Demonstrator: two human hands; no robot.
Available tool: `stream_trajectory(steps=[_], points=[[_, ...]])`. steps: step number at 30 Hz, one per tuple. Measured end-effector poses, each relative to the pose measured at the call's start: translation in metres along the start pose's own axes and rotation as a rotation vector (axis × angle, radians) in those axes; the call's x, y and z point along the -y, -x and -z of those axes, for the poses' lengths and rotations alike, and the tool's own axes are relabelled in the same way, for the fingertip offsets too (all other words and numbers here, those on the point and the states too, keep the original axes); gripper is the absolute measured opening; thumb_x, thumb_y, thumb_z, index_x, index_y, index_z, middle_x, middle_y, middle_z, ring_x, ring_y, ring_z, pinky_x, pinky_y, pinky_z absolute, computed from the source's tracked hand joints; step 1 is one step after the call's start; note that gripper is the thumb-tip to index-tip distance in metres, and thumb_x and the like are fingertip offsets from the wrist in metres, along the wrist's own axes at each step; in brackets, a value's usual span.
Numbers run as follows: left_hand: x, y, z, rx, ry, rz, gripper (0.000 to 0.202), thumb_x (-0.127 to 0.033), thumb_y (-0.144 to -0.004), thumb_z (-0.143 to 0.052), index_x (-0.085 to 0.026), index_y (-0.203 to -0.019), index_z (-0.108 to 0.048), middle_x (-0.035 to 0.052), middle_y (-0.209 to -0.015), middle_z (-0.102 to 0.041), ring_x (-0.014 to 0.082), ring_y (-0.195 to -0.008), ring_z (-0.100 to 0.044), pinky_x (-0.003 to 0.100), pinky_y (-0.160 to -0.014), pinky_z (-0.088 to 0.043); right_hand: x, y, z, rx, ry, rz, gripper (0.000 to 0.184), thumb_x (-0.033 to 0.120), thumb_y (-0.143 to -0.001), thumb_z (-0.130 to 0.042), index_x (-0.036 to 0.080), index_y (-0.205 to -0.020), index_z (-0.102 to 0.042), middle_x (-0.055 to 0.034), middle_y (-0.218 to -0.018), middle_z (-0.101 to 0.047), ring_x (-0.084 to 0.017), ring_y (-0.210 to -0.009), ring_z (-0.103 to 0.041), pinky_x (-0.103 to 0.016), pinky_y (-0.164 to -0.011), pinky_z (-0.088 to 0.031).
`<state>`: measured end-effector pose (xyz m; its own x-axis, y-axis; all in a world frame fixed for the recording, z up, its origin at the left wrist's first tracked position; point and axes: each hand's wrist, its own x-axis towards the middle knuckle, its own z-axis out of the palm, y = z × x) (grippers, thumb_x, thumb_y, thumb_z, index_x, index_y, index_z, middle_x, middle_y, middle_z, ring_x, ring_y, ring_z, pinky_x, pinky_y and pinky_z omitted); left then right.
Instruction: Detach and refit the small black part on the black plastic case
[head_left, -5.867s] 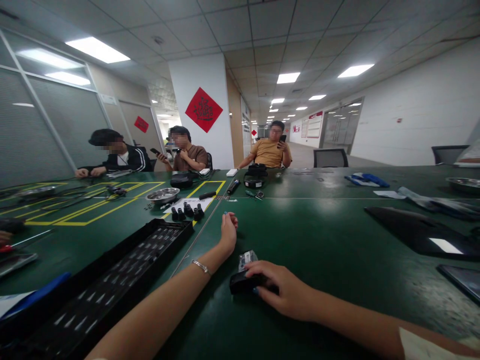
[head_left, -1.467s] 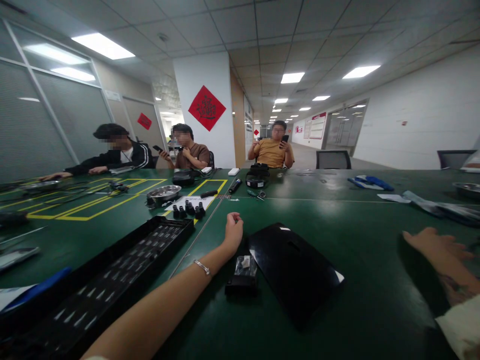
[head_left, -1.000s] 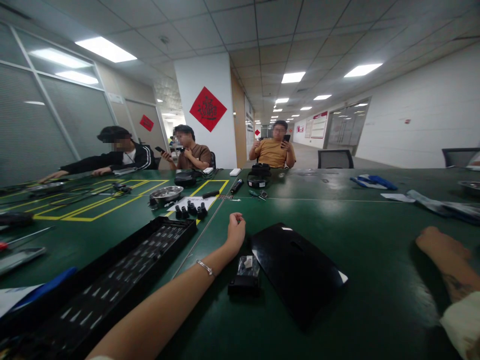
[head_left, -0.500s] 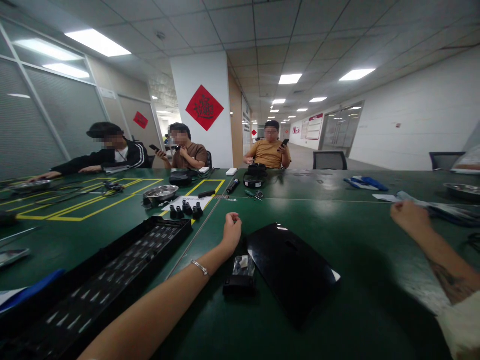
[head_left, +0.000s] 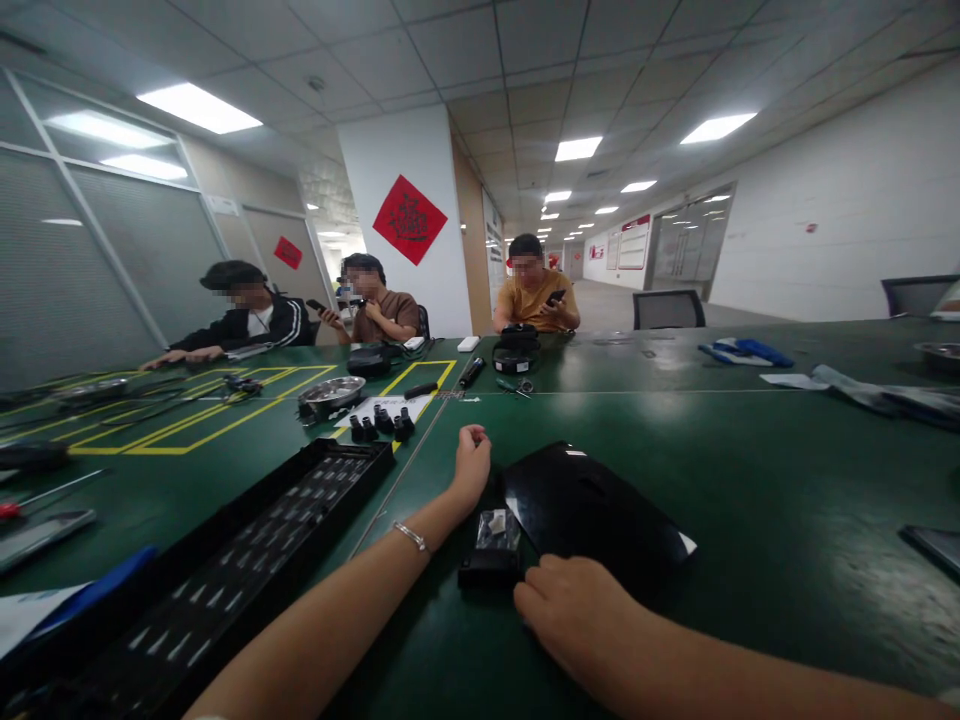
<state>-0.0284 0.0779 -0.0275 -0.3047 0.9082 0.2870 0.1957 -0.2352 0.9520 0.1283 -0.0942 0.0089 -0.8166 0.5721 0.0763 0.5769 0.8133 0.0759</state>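
Observation:
My left hand (head_left: 472,465) rests on the green table just left of a glossy black curved panel (head_left: 592,505). Its fingers are loosely curled, and nothing shows in them. At the panel's near edge is my right hand (head_left: 574,610), its fingers bent inward and closed; whatever they grip is hidden beneath them. Close to its fingertips lies a small black box-shaped part (head_left: 489,570), with a clear plastic bag (head_left: 498,528) of small pieces against its far side. Whether the right fingertips touch the black part I cannot tell.
A long black tray (head_left: 300,500) holding rows of screws lies left of my left arm. Beyond it are several black cylindrical parts (head_left: 382,425) and a metal bowl (head_left: 331,392). Small pliers (head_left: 516,387) lie farther back. Three people sit across the table.
My right hand has come from the far right of the table to the near edge of the black panel. My left hand keeps its pose. The view has shifted slightly.

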Motion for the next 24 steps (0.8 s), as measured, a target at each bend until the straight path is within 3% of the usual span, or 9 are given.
stream_trajectory(steps=[3, 8, 11, 15, 24], points=[[0.001, -0.001, -0.001, 0.002, -0.007, -0.003, 0.022, -0.006, -0.069, -0.046, -0.019, -0.087, -0.046, -0.0021, -0.076, -0.049, 0.0108, -0.069, -0.047, 0.023, -0.066, -0.037, 0.004, 0.002, -0.014, -0.116, -0.043, 0.024, 0.009, 0.015, -0.077, -0.052, 0.017, -0.085, -0.054, -0.0038, -0.080, -0.061, -0.018, -0.070, -0.054, -0.027, -0.053, -0.038], [0.001, -0.002, -0.001, 0.013, -0.006, -0.005, 0.022, -0.006, -0.068, -0.046, -0.019, -0.086, -0.046, -0.0022, -0.075, -0.048, 0.0109, -0.068, -0.046, 0.023, -0.066, -0.037, 0.006, 0.008, -0.003, -0.229, -0.192, -0.076, 0.010, 0.022, -0.083, -0.047, 0.019, -0.092, -0.050, -0.0021, -0.087, -0.058, -0.016, -0.073, -0.053, -0.028, -0.059, -0.040], [0.000, -0.001, -0.002, 0.002, 0.004, -0.018, 0.022, -0.006, -0.067, -0.046, -0.018, -0.085, -0.046, -0.0024, -0.075, -0.049, 0.0107, -0.068, -0.046, 0.023, -0.066, -0.037, 0.012, 0.009, -0.005, -0.314, -0.237, -0.161, 0.029, 0.028, -0.083, -0.047, 0.019, -0.111, -0.045, -0.0057, -0.102, -0.056, -0.019, -0.084, -0.054, -0.031, -0.067, -0.044], [0.000, -0.001, -0.001, -0.008, -0.004, -0.021, 0.021, -0.006, -0.066, -0.047, -0.018, -0.084, -0.047, -0.0026, -0.074, -0.049, 0.0109, -0.066, -0.046, 0.023, -0.065, -0.037, 0.013, 0.005, -0.016, -0.325, -0.170, -0.215, 0.055, 0.035, -0.081, -0.051, 0.022, -0.131, -0.032, -0.0102, -0.117, -0.050, -0.026, -0.096, -0.052, -0.039, -0.074, -0.046], [-0.002, 0.000, -0.001, -0.001, -0.006, -0.021, 0.021, -0.006, -0.068, -0.046, -0.018, -0.085, -0.047, -0.0027, -0.073, -0.049, 0.0106, -0.066, -0.046, 0.023, -0.064, -0.037, 0.011, 0.001, -0.016, -0.323, -0.235, -0.226, 0.035, 0.024, -0.080, -0.053, 0.018, -0.114, -0.046, -0.0094, -0.111, -0.052, -0.023, -0.098, -0.051, -0.037, -0.081, -0.046]])
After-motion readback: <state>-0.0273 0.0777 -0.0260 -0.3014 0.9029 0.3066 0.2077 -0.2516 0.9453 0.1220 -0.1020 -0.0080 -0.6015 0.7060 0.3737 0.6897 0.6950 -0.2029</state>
